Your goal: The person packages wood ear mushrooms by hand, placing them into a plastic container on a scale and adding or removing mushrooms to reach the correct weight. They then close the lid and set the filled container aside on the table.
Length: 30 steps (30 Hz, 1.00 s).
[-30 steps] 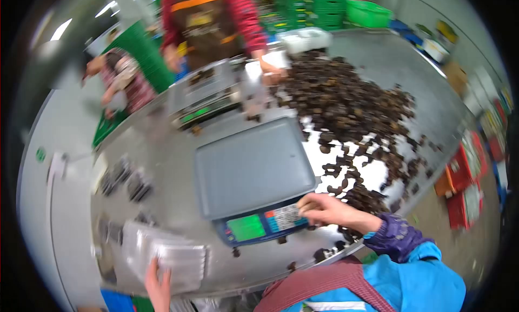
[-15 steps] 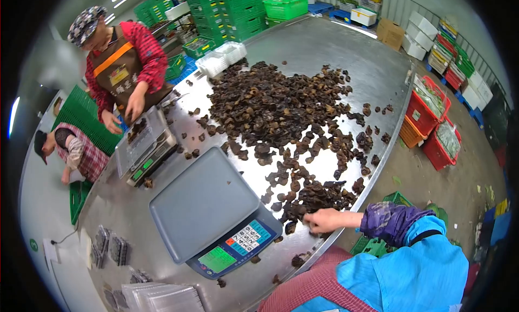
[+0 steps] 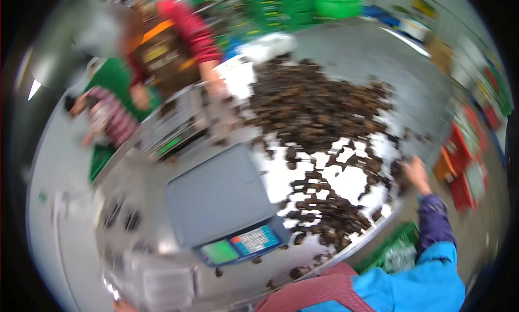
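My right hand [image 3: 416,174], smeared by motion, is at the table's right edge, its fingertips at a few dark brown pieces that look like wood ear mushrooms. The main heap of wood ear mushrooms [image 3: 313,104] covers the middle of the table, with looser pieces spread toward me. A sliver of my left hand [image 3: 124,306] shows at the bottom edge, beside a stack of clear plastic boxes [image 3: 162,279]; its fingers are hidden. Between my hands stands a digital scale with a bare grey platform [image 3: 221,196] and a lit green display [image 3: 220,252].
Across the metal table [image 3: 346,47], a co-worker in a brown apron [image 3: 167,60] stands at another scale [image 3: 175,131] holding a clear box. A second person [image 3: 111,117] is farther left. Red crates [image 3: 465,185] and a green crate [image 3: 392,247] stand beyond the right edge.
The view has swung, shifting the scene rightward. My right hand has moved from the near mushrooms out along the table's right edge. My left hand has come into view at the bottom.
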Motion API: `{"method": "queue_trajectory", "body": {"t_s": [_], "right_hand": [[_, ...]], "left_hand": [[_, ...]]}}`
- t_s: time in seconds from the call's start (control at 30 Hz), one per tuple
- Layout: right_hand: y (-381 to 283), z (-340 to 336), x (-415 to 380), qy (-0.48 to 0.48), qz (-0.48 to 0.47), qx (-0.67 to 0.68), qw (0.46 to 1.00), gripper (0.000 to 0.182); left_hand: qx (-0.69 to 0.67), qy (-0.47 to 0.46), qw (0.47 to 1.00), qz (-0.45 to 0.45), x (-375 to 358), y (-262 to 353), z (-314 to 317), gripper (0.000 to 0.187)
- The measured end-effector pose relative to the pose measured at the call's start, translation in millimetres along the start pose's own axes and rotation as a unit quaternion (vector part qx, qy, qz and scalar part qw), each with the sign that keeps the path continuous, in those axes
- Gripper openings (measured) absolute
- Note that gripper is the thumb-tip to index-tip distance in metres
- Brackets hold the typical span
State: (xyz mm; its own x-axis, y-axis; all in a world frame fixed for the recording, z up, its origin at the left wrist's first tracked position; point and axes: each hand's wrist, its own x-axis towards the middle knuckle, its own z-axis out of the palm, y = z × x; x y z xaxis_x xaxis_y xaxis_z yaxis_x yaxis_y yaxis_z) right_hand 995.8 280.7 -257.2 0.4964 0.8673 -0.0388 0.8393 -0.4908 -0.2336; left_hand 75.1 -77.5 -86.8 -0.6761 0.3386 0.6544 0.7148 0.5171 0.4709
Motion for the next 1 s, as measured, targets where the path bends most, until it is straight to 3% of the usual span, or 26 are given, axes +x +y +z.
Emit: {"method": "queue_trajectory", "body": {"t_s": [0.03, 0.07, 0.1, 0.13, 0.17, 0.2, 0.23, 0.3, 0.33, 0.37, 0.4, 0.5, 0.57, 0.63, 0.7, 0.73, 0.83, 1.0], "right_hand": [[9, 6, 10, -0.030, 0.017, 0.028, 0.999, 0.061], [-11, -5, 8, -0.080, 0.007, 0.044, 0.996, 0.062], [15, 49, 31, -0.023, -0.084, 0.138, 0.987, 0.061], [-14, 61, 28, -0.063, -0.135, 0.167, 0.975, 0.060], [-48, 57, 12, -0.099, -0.174, 0.192, 0.961, 0.060], [-85, 51, -8, -0.110, -0.226, 0.186, 0.950, 0.059], [-116, 42, -28, -0.115, -0.273, 0.179, 0.938, 0.058], [-163, 17, -38, -0.237, -0.319, 0.265, 0.879, 0.057], [-175, 9, -34, -0.228, -0.369, 0.255, 0.864, 0.056], [-191, -12, -31, -0.253, -0.347, 0.245, 0.869, 0.055], [-197, -13, -13, -0.210, -0.376, 0.257, 0.865, 0.054], [-191, -10, 56, -0.063, -0.426, 0.268, 0.862, 0.050], [-177, -20, 104, -0.071, -0.322, 0.242, 0.913, 0.047], [-143, 4, 171, 0.055, -0.288, 0.219, 0.930, 0.043], [-132, -7, 211, 0.031, -0.194, 0.232, 0.953, 0.042], [-125, 1, 235, 0.090, -0.206, 0.210, 0.951, 0.043], [-133, 4, 278, 0.149, -0.204, 0.176, 0.951, 0.044], [-130, 16, 327, 0.139, 0.016, 0.126, 0.982, 0.056]], "left_hand": [[0.022, 0.052, 0.998, 0.006, 9, -22, -1, 0.037], [0.110, 0.016, 0.991, 0.071, -3, 31, -2, 0.033], [-0.017, -0.028, 0.999, 0.030, -16, 105, 10, 0.026], [-0.016, -0.084, 0.993, 0.085, -31, 171, 21, 0.024], [-0.055, -0.161, 0.983, 0.068, -41, 203, 36, 0.025], [-0.048, -0.195, 0.968, 0.150, -53, 225, 56, 0.024], [-0.038, -0.260, 0.949, 0.174, -64, 256, 71, 0.024], [-0.071, -0.345, 0.910, 0.219, -88, 286, 100, 0.024], [-0.068, -0.342, 0.912, 0.217, -95, 298, 105, 0.024], [-0.039, -0.416, 0.883, 0.213, -102, 307, 109, 0.026], [-0.012, -0.490, 0.845, 0.212, -107, 316, 115, 0.028], [-0.050, -0.471, 0.849, 0.234, -111, 335, 118, 0.037], [-0.066, -0.454, 0.862, 0.216, -114, 347, 119, 0.040], [-0.053, -0.463, 0.858, 0.214, -113, 361, 119, 0.040], [-0.049, -0.469, 0.866, 0.169, -110, 383, 126, 0.037], [-0.051, -0.470, 0.863, 0.176, -104, 392, 137, 0.037], [-0.084, -0.487, 0.863, 0.106, -86, 424, 174, 0.037], [-0.175, -0.560, 0.795, 0.156, -72, 496, 283, 0.047]]}}
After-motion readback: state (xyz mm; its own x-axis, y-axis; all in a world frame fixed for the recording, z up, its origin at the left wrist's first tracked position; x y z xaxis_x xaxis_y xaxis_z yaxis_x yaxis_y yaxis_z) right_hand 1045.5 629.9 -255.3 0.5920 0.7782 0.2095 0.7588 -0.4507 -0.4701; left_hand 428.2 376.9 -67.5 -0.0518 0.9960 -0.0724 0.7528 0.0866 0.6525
